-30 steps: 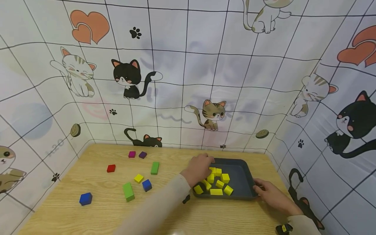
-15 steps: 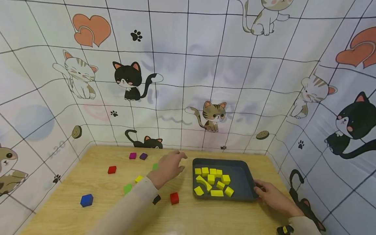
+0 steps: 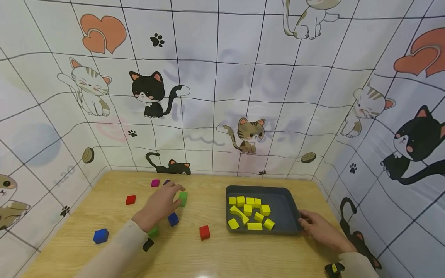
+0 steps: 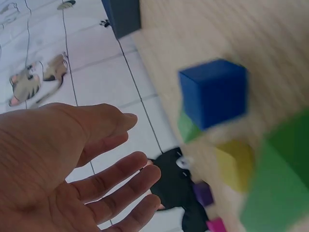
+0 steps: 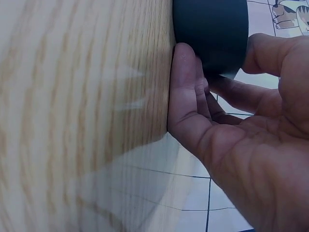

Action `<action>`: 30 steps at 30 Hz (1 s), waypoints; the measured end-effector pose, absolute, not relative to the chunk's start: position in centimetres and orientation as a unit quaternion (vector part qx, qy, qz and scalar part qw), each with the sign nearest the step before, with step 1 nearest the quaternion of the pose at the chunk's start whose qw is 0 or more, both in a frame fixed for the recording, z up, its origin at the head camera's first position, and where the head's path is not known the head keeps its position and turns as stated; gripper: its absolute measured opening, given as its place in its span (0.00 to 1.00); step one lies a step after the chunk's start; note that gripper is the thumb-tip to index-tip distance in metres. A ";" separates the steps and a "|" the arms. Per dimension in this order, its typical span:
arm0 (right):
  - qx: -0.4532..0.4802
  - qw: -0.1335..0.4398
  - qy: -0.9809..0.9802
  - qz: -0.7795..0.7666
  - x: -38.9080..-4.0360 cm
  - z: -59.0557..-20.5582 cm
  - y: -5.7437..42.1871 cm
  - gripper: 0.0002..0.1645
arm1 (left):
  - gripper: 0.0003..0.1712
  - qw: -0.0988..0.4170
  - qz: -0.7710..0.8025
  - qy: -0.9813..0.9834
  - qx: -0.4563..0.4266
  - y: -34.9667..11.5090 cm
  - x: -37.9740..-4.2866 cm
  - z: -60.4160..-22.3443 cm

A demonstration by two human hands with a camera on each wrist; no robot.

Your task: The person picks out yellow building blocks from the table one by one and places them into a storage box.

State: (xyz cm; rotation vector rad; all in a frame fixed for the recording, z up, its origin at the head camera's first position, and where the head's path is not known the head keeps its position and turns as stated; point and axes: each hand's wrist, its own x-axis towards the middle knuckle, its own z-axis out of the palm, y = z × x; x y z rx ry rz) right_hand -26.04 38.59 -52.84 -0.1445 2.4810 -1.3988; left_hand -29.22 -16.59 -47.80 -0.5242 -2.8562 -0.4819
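Observation:
My left hand [image 3: 158, 204] hovers over the left group of blocks with its fingers spread loosely and nothing between them. Near it lie a green block [image 3: 183, 199], a blue block [image 3: 173, 219] and a partly covered green block [image 3: 153, 232]. A yellow block [image 4: 234, 164] shows in the left wrist view but is hidden behind the hand in the head view. My right hand [image 3: 323, 231] grips the right front corner of a dark grey tray [image 3: 285, 216], thumb at its rim and fingers against its outer side. Several yellow blocks [image 3: 247, 210] lie in the tray's left part.
Also on the wooden table [image 3: 222, 255] are a red block [image 3: 204, 233] in front of the tray, another red block [image 3: 130, 199], a magenta block [image 3: 155, 183], a purple block [image 4: 203, 193] and a blue block [image 3: 101, 236]. A cat-print cloth [image 3: 201, 96] surrounds the table.
My left hand has left the tray's left side and moved left over the loose blocks, uncovering yellow blocks and the front red block. The right hand keeps its grip on the tray.

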 end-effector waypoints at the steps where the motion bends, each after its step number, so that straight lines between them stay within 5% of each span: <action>1: -0.049 0.145 0.860 -0.486 -26.0 -52.9 38.6 0.29 | 0.22 0.097 -0.165 -0.966 -0.174 -17.2 -29.1 -48.0; 14: -0.044 0.149 0.859 -0.489 -26.4 -52.9 39.1 0.30 | 0.19 0.045 -0.163 -0.974 -0.148 -20.3 -28.1 -50.3; 30: -0.057 0.146 0.861 -0.484 -26.1 -53.5 38.9 0.30 | 0.11 0.042 -0.172 -0.971 -0.159 -21.1 -28.2 -51.9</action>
